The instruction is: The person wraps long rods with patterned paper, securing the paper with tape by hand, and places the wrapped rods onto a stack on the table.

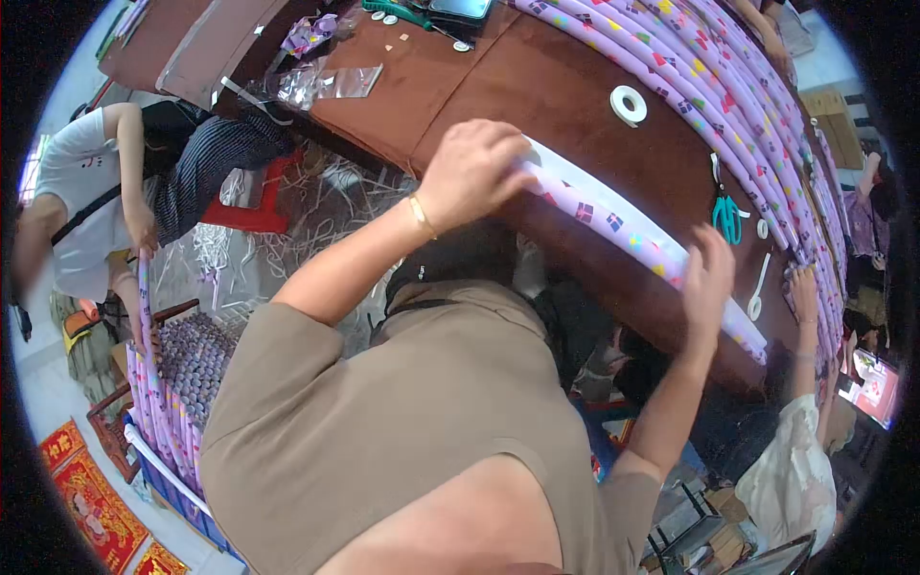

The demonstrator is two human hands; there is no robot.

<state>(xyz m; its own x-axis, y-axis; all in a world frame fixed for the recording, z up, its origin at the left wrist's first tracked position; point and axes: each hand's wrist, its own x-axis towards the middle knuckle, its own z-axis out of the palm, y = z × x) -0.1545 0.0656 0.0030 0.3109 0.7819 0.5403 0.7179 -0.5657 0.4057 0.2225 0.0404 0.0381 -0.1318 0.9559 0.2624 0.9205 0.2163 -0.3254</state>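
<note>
A roll of lilac gift wrapping paper point(613, 226), printed with small presents, lies slantwise along the near edge of the brown table. A white strip runs along its upper edge. My left hand point(477, 174), with a gold bracelet at the wrist, is closed at the roll's left end, fingers curled over it. Toward the other end, my right hand point(707, 280) rests on or just over the roll, its fingers stretched out and slightly blurred. Beyond my right hand lie teal-handled scissors point(726, 218). A white tape roll point(629, 105) sits farther back on the table.
Several finished rolls point(661, 72) lie along the table's far side. Small tape rolls point(754, 308) are at the right. Clear plastic bags point(331, 84) lie at upper left. A person point(96, 182) at left holds a roll above a crate point(177, 484) of rolls. Another person's hand point(803, 292) touches the rolls at right.
</note>
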